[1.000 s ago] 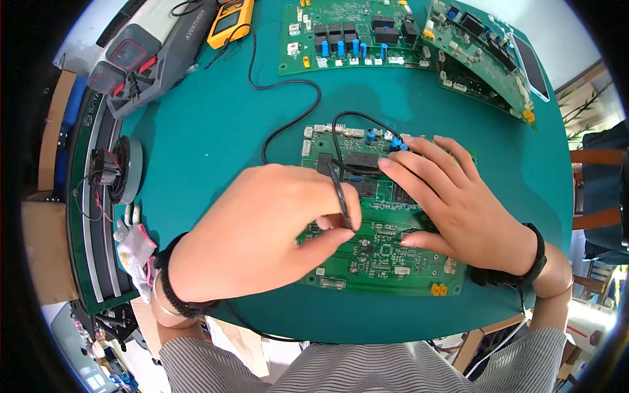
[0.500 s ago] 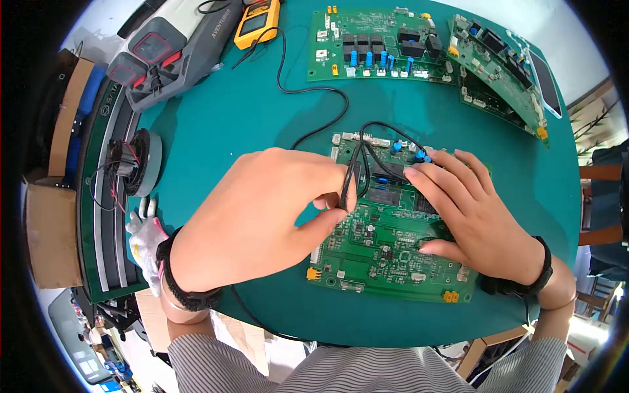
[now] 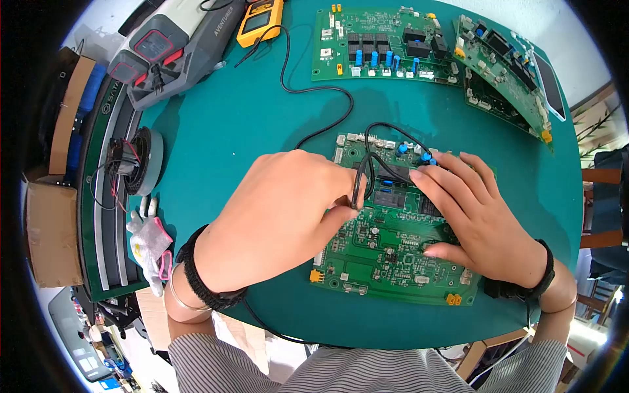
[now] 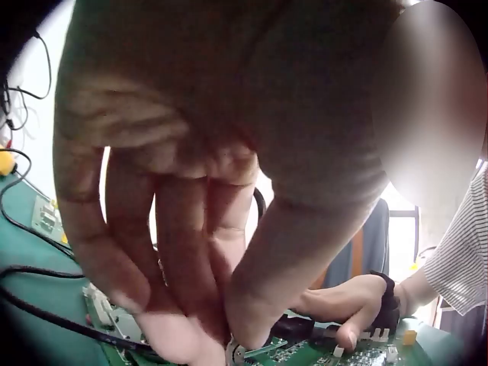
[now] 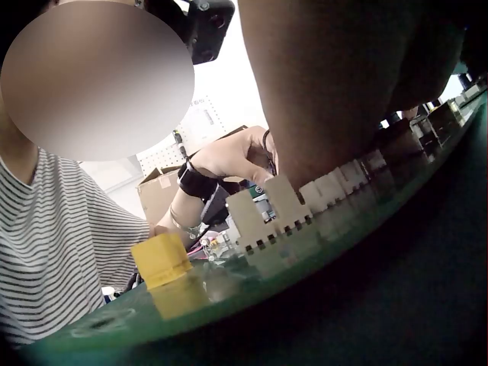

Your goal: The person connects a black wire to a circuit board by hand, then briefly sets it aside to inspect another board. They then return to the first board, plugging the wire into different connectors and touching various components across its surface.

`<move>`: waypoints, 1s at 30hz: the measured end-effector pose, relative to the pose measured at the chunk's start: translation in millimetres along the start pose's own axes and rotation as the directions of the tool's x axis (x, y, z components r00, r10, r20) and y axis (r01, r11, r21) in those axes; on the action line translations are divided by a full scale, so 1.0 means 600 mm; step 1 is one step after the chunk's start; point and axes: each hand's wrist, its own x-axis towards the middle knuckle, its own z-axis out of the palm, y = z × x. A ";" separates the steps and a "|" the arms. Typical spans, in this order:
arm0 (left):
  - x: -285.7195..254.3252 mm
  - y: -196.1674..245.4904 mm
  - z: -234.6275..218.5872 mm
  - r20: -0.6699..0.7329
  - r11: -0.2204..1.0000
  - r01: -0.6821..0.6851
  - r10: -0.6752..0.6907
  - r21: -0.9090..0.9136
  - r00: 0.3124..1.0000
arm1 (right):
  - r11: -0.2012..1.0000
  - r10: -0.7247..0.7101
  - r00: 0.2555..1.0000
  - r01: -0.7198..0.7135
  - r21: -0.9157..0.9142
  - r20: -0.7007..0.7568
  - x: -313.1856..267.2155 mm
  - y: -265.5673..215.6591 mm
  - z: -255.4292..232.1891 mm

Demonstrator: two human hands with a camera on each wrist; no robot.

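Note:
A green circuit board (image 3: 367,268) lies flat on the green mat, with black relays (image 3: 390,198) and blue capacitors (image 3: 402,150) on its far half. My left hand (image 3: 288,209) pinches a black cable (image 3: 393,126) between thumb and index finger, over the board's left part. In the left wrist view a small round metal piece (image 4: 237,353) shows at the pinching fingertips. My right hand (image 3: 481,216) rests on the board's right side, fingers spread. Its index fingertip lies by a relay, where a strand of the cable runs under it.
A yellow handheld meter (image 3: 259,23), with a black lead, lies at the back. More boards (image 3: 386,46) lie behind, two stacked and tilted (image 3: 504,72) beside a phone (image 3: 549,85). At left are a grey case (image 3: 190,59), a round speaker-like part (image 3: 149,162) and a glove (image 3: 151,242).
My left hand has moved away from me and leftward across the board, still pinching the cable, whose loops have shifted. The right hand stays in place. The head view has shifted.

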 end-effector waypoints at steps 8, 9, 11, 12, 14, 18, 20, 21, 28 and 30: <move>0.001 0.007 0.002 -0.025 0.992 -0.069 0.072 0.106 0.997 | 1.000 -0.003 1.000 0.003 -0.006 0.005 0.000 -0.001 -0.001; 0.001 0.006 0.003 -0.025 0.992 -0.068 0.071 0.104 0.997 | 1.000 -0.002 1.000 0.002 -0.013 0.007 0.000 -0.001 -0.002; 0.003 0.002 0.006 -0.011 0.994 -0.038 0.039 0.099 0.999 | 1.000 -0.003 1.000 0.003 -0.020 0.009 0.001 -0.001 -0.002; 0.002 0.004 0.005 -0.010 0.994 -0.037 0.038 0.099 0.999 | 1.000 -0.003 1.000 0.003 -0.020 0.006 0.001 -0.001 -0.002; 0.001 0.009 0.000 -0.002 0.989 -0.061 0.062 0.131 0.998 | 1.000 -0.002 1.000 0.002 -0.018 0.003 0.000 0.000 -0.001; -0.006 0.006 -0.023 -0.011 0.997 -0.045 0.046 0.069 0.999 | 1.000 -0.011 0.999 0.012 -0.025 0.039 0.001 0.003 -0.002; -0.010 0.004 -0.030 -0.008 0.998 -0.047 0.048 0.042 0.999 | 1.000 -0.009 0.999 0.010 -0.010 0.046 0.000 0.002 -0.002; -0.010 0.004 -0.030 -0.006 0.998 -0.045 0.045 0.044 0.999 | 1.000 -0.009 0.999 0.010 -0.014 0.046 0.000 0.001 -0.003; -0.008 0.000 -0.025 -0.043 0.977 0.077 -0.070 0.196 0.997 | 0.999 -0.010 0.999 0.011 -0.032 0.053 0.000 -0.002 -0.004; -0.008 -0.002 -0.023 -0.078 0.975 0.089 -0.075 0.202 0.994 | 0.999 -0.010 0.999 0.012 -0.035 0.053 0.000 -0.002 -0.003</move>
